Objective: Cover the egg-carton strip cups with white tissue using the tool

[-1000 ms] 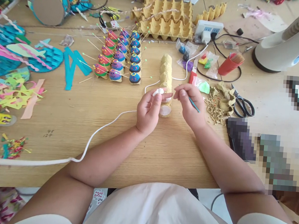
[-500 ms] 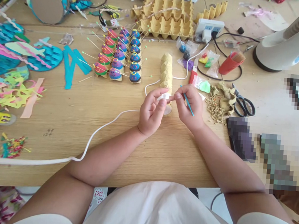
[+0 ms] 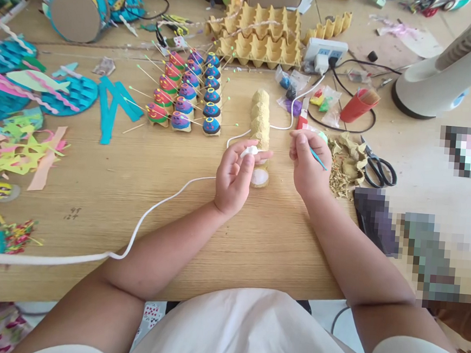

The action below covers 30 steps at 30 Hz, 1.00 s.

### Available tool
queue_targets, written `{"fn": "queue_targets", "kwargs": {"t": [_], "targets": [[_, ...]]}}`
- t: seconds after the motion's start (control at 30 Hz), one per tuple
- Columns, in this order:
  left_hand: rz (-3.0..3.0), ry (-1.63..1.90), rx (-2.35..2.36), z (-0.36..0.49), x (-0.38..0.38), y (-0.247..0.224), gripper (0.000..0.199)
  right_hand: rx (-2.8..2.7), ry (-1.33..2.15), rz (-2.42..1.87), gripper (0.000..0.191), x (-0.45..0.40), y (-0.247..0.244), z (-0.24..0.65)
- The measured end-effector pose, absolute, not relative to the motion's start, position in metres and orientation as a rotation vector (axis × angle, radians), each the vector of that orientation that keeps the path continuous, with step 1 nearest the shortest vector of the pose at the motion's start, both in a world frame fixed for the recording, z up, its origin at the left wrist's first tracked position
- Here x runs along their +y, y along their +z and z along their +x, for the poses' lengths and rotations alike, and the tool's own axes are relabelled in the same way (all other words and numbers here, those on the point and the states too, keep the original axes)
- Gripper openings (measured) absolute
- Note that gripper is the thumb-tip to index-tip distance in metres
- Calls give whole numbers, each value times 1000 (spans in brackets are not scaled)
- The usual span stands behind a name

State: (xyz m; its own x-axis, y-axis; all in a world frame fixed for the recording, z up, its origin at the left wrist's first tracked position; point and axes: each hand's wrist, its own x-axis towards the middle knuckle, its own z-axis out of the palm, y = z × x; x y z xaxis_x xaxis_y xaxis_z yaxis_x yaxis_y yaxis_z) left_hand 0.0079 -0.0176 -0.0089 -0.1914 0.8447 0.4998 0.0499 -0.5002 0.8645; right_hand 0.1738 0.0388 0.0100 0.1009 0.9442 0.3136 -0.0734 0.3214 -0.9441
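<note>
My left hand (image 3: pixel 234 182) pinches a small lump of white modelling clay (image 3: pixel 249 151) between thumb and fingers, one finger stretched to the right. Apart from it, my right hand (image 3: pixel 310 169) is closed round a thin blue modelling tool (image 3: pixel 319 159), which slants down to the right. An unpainted yellowish egg-carton strip (image 3: pixel 260 116) lies just beyond my left hand. Below its near end sits a small round piece with a white face (image 3: pixel 260 177). Painted caterpillar-like carton strips (image 3: pixel 212 109) with pin feelers stand in rows farther left.
A white cable (image 3: pixel 160 206) crosses the table to a power strip (image 3: pixel 326 52). Scissors (image 3: pixel 378 169), carton scraps (image 3: pixel 347 158), a red cup (image 3: pixel 359 106) and bagged clay (image 3: pixel 325 99) lie right. Paper strips (image 3: pixel 21 149) lie left; egg trays (image 3: pixel 258 34) stand behind.
My right hand has moved right, away from my left hand, with the blue tool. The white-faced round piece shows more fully. The view has shifted slightly.
</note>
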Motion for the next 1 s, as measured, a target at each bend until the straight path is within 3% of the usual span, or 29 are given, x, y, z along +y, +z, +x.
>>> {"fn": "queue_targets", "kwargs": {"t": [0.2, 0.37, 0.47, 0.6, 0.8, 1.0], "targets": [[1513, 1719, 1089, 5, -16, -12, 48, -1085, 896, -1052, 58, 47, -1, 183], [1498, 1714, 1072, 6, -17, -10, 47, -1258, 673, -1085, 47, 51, -10, 187], [1479, 1722, 1045, 6, -18, -9, 47, -1287, 741, -1113, 58, 47, -3, 184], [1544, 1760, 1068, 4, -17, -10, 41, -1338, 833, -1016, 47, 33, 15, 177], [1692, 1738, 1253, 0, -12, -16, 50, -1560, 1236, -810, 55, 21, 29, 170], [1822, 1710, 1245, -3, -10, -17, 54, -1398, 1330, -764, 55, 26, 19, 170]]}}
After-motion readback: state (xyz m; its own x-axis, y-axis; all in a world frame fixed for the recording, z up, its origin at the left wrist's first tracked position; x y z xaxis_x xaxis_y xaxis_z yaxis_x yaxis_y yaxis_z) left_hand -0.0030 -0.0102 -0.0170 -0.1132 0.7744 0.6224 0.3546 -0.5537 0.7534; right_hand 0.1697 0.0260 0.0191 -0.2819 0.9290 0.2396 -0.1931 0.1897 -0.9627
